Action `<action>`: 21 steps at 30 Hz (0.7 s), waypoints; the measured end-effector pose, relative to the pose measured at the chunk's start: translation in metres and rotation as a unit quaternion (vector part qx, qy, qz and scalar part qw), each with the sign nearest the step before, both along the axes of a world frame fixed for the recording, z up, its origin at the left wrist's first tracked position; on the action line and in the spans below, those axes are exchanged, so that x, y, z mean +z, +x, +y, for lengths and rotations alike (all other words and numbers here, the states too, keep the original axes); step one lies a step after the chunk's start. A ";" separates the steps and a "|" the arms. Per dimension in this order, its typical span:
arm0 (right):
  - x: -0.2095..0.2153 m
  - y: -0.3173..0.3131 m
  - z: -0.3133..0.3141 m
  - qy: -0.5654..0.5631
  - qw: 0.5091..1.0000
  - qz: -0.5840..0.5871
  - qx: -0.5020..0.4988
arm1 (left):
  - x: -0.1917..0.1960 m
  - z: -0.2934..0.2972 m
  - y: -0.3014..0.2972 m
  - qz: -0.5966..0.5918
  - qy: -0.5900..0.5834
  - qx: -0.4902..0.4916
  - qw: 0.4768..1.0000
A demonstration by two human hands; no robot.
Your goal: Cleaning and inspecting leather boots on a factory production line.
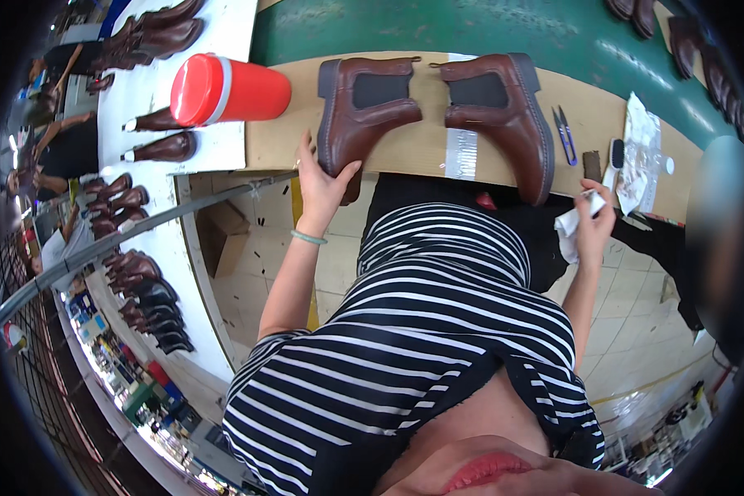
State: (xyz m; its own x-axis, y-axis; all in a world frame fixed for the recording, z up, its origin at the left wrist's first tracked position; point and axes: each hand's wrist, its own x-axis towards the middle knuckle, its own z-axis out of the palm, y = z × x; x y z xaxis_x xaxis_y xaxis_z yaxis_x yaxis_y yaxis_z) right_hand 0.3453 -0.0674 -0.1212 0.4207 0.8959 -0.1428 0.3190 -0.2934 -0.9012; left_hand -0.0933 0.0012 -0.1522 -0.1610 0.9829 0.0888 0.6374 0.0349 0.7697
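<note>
Fingers (312,157) of left hand (321,186) grip brown boot (364,112) beside red cup (227,88).

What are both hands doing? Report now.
Left hand: gripping the toe of a brown boot.
Right hand: closed on a white cloth.

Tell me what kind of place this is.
Most likely a shoe factory finishing line. Two brown ankle boots lie on the workbench, rows of similar boots sit along a white conveyor, and the right hand holds a white cloth.
</note>
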 end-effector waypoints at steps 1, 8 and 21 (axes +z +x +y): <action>0.009 -0.002 0.007 -0.006 0.999 0.042 -0.003 | 0.002 0.005 -0.002 0.005 -0.003 0.010 1.000; 0.009 -0.097 0.069 -0.032 0.952 0.077 0.296 | 0.025 0.084 -0.012 0.218 0.128 -0.223 0.941; -0.075 -0.246 0.137 0.125 0.924 -0.199 0.303 | -0.040 0.109 -0.017 -0.100 -0.028 -0.091 0.990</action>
